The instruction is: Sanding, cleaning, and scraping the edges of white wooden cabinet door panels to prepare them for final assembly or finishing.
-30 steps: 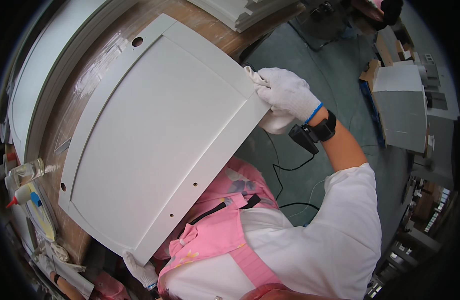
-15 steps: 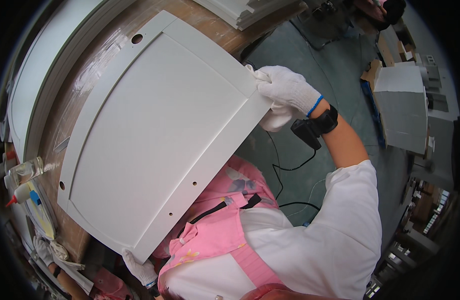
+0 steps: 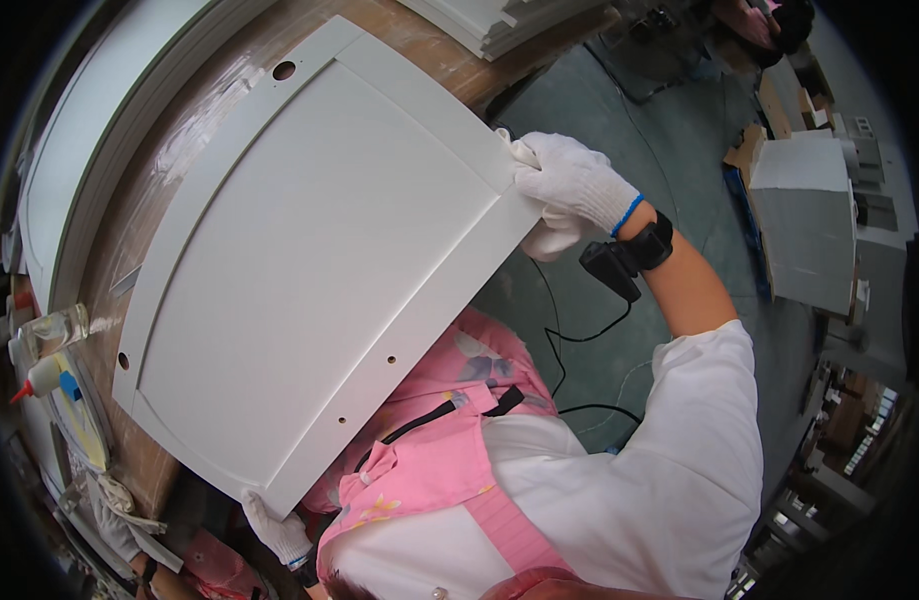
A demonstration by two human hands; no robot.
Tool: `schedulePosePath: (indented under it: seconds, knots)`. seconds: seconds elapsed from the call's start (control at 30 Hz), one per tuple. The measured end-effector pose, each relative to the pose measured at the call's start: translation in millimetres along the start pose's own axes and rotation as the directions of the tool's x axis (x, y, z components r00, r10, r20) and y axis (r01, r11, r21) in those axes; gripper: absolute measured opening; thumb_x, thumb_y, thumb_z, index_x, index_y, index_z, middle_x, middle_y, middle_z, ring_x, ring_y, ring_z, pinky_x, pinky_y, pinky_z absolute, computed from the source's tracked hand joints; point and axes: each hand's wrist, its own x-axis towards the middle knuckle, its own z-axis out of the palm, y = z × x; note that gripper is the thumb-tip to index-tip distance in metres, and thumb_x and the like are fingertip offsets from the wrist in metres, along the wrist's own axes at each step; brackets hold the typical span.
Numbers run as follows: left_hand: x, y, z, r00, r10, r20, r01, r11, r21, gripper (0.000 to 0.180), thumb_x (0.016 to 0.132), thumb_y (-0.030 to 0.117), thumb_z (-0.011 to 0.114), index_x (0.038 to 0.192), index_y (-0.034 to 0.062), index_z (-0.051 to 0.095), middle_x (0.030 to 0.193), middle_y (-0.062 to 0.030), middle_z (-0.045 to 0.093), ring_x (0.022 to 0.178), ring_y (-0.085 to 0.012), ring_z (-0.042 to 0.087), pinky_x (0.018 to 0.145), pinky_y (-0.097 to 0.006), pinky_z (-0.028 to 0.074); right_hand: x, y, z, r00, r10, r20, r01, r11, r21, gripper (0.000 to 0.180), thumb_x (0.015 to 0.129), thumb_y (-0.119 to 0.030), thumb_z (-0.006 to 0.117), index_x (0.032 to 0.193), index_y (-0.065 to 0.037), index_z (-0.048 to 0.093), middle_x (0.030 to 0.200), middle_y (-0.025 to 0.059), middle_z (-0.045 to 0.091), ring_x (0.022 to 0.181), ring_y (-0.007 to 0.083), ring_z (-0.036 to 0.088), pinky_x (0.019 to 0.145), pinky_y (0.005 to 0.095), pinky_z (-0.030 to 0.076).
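A white framed cabinet door (image 3: 319, 240), with a curved outer edge and several drilled holes, lies slanted in front of me, partly over the workbench. My left hand (image 3: 277, 530), in a white knit glove, grips the near left corner; its fingers partly hide behind the edge. At the right end my gloved right hand (image 3: 574, 180) is closed round a white cloth (image 3: 551, 238) against the door's edge. Part of that cloth hangs below the hand.
A brown workbench (image 3: 159, 210) carries another curved white panel (image 3: 69, 190), a clear bottle (image 3: 59, 328) and a red-tipped glue bottle (image 3: 41, 378). Another person's gloved hand (image 3: 117, 530) is at lower left. A black cable (image 3: 554, 340) hangs by my right side. Boxes (image 3: 804, 215) stand at right.
The door has shifted very slightly, its far edge a little to the right. Both my hands keep their places. The other person's hand at lower left has moved a little.
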Motion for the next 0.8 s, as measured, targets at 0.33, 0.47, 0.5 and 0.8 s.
schedulePosePath:
  seconds: [0.33,0.47,0.5,0.8]
  knots:
    - [7,-1,-4,0.999,-0.008,0.051,0.010,1.000,-0.022,0.038,0.098,0.022,0.054,0.131,0.0032,0.049,0.125,-0.0077,0.057,0.113,-0.0206,0.057,0.092,-0.035,0.051,1,-4,-4,0.996,0.020,0.084,-0.022,0.999,0.023,0.049,0.076,-0.041,0.060,0.113,-0.008,0.061,0.111,0.0156,0.065,0.105,0.0333,0.061,0.091,0.0408,0.048]
    - [9,-3,-8,0.999,0.014,0.041,-0.014,1.000,0.000,0.038,0.098,0.024,0.054,0.130,0.0029,0.049,0.126,-0.0079,0.057,0.112,-0.0208,0.057,0.092,-0.036,0.051,-2,-7,-2,0.998,0.035,0.053,-0.035,0.999,0.001,0.047,0.077,-0.037,0.059,0.113,-0.009,0.060,0.112,0.0156,0.064,0.106,0.0331,0.061,0.092,0.0397,0.047]
    - [11,-4,-11,0.999,0.011,0.047,-0.011,1.000,-0.007,0.039,0.098,0.024,0.054,0.130,0.0027,0.049,0.125,-0.0081,0.057,0.112,-0.0208,0.057,0.092,-0.036,0.051,-3,-10,-2,0.998,0.021,0.053,-0.020,1.000,-0.023,0.043,0.077,-0.033,0.057,0.112,-0.009,0.060,0.110,0.0154,0.065,0.105,0.0327,0.061,0.091,0.0392,0.047]
    - [15,-3,-16,0.987,0.030,0.161,-0.033,0.999,0.019,0.043,0.099,0.027,0.054,0.131,0.0000,0.047,0.126,-0.0100,0.056,0.114,-0.0219,0.057,0.093,-0.037,0.050,1,34,-19,0.869,-0.046,-0.492,-0.029,0.989,-0.145,0.031,0.083,-0.024,0.057,0.108,-0.006,0.060,0.105,0.0190,0.063,0.099,0.0366,0.060,0.086,0.0452,0.049]
